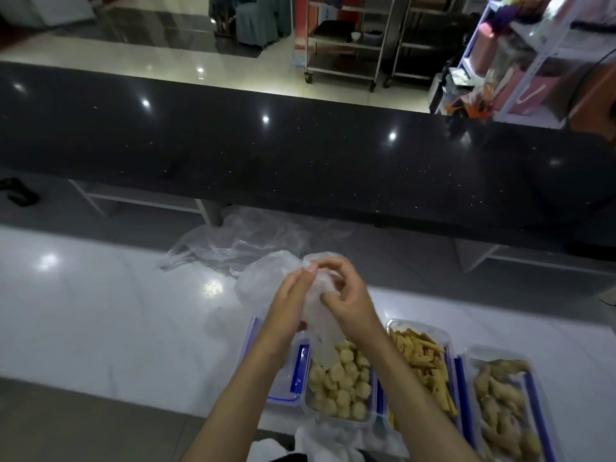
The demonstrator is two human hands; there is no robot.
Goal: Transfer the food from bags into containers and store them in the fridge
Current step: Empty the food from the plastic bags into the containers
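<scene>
Both hands hold a crumpled clear plastic bag above a clear container full of round pale-yellow pieces. My left hand grips the bag's left side with the thumb up at its top. My right hand pinches the bag's upper right part. The bag's lower end hangs down onto the pieces. To the right stand a container of yellow sticks and a container of ginger-like roots.
A blue-clipped lid lies left of the middle container. Empty clear bags lie behind on the white counter. A black raised bar top runs across beyond it. More plastic sits at the near edge.
</scene>
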